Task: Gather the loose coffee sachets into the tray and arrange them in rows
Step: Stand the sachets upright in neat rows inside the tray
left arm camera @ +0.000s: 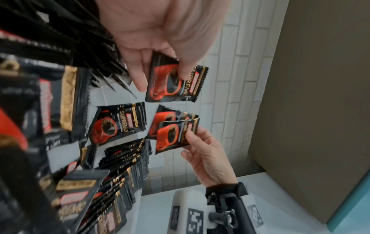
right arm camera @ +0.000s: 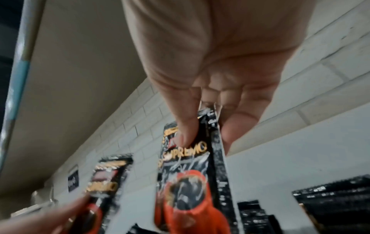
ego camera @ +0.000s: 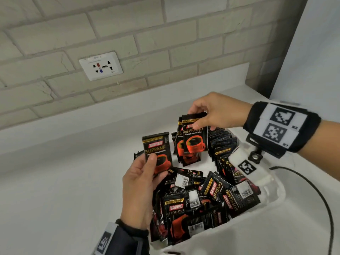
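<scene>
The right hand (ego camera: 219, 112) pinches a small stack of Kopiko Supremo sachets (ego camera: 195, 137) by the top edge, thumb on the printed front and fingers behind; the head view shows at least two packets in that pinch, hanging upright. Just below them stands a short upright batch of sachets (ego camera: 189, 159) in the far part of the white tray (ego camera: 276, 196), and to the right of the hand a long row of sachets (ego camera: 223, 144) stands on edge, packed face to face.

The left hand (ego camera: 141, 188), nearer the person and to the left of the right one, holds a single Supremo sachet (ego camera: 158, 151) upright, thumb across the red cup on the front and fingers behind. Beneath and beside it the near half of the tray is a loose heap of sachets (ego camera: 202, 199), some face up, some showing barcodes, lying at all angles. A black cable (ego camera: 312, 192) runs on the white counter (ego camera: 64, 181) to the right of the tray.

The step in hand looks like feeding the held stack into the standing batch. To do it well, square the packets' edges first, lower them with all fronts facing the same way, and keep them pressed to the batch so it does not topple. The left sachet can be passed across next, already turned front-forward.
</scene>
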